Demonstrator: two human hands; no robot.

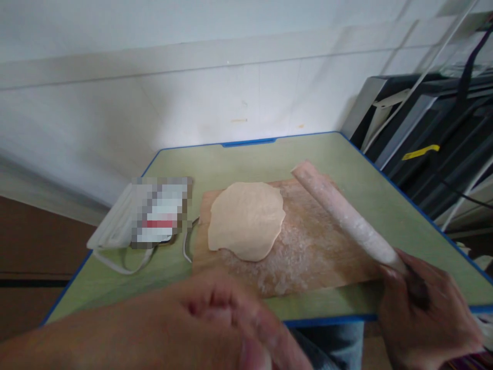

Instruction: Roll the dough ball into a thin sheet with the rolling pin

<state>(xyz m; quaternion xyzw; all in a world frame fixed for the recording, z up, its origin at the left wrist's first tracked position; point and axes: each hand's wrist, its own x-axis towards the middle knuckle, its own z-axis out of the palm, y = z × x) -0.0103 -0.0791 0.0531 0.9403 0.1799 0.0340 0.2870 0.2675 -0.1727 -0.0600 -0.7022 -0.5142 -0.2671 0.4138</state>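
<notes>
A thin, uneven round of rolled dough (246, 220) lies flat on the left part of a wooden cutting board (327, 257). Loose flour is scattered over the board beside it. My right hand (427, 308) grips the near end of a floured rolling pin (346, 218), which slants up and left across the right part of the board. The pin is apart from the dough. In the foreground, my left hand (231, 324) hovers near the table's front edge, slightly blurred. Its fingers are loosely bent, the thumb is apart from them, and nothing shows in it.
The green table (308, 149) has a blue rim and stands against a white wall (231, 97). At left lie a pixelated flat object (162, 210) and a white item with a looped strap (111, 226). Dark panels (427, 118) and cables crowd the right side.
</notes>
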